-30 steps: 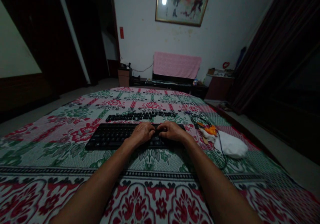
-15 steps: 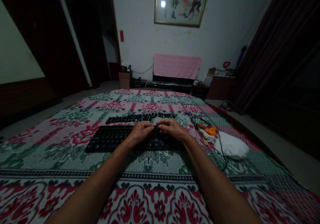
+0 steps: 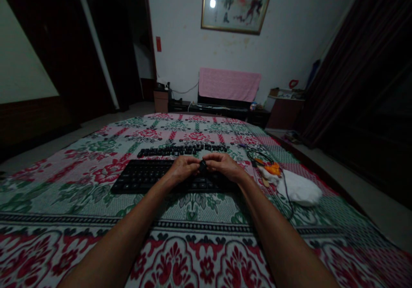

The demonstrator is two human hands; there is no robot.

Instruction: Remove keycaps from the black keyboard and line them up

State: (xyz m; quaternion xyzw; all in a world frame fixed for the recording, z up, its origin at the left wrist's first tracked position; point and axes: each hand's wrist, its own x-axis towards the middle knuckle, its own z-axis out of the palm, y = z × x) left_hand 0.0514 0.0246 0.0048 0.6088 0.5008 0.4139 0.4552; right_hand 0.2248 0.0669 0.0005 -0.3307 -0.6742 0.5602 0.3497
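A black keyboard point(image 3: 141, 177) lies on the patterned cloth, partly covered by my hands. Above its right half, my left hand point(image 3: 184, 168) and my right hand point(image 3: 222, 164) meet fingertip to fingertip. Between them is a small black keycap point(image 3: 202, 164), pinched from both sides by thumbs and fingers. Just beyond the keyboard, a row of loose black keycaps point(image 3: 170, 151) is laid out on the cloth. The keys beneath my hands are hidden or too dark to make out.
Right of the keyboard lie a white cloth bundle point(image 3: 301, 188), an orange piece point(image 3: 273, 168) and a dark cable point(image 3: 287, 193). The flowered cloth point(image 3: 193, 219) covers the whole surface. Past its far edge, a pink towel point(image 3: 230, 84) hangs over something on a low cabinet.
The keycap between my fingertips has turned and shows more plainly now. My hands stay almost in place, and the view has shifted slightly.
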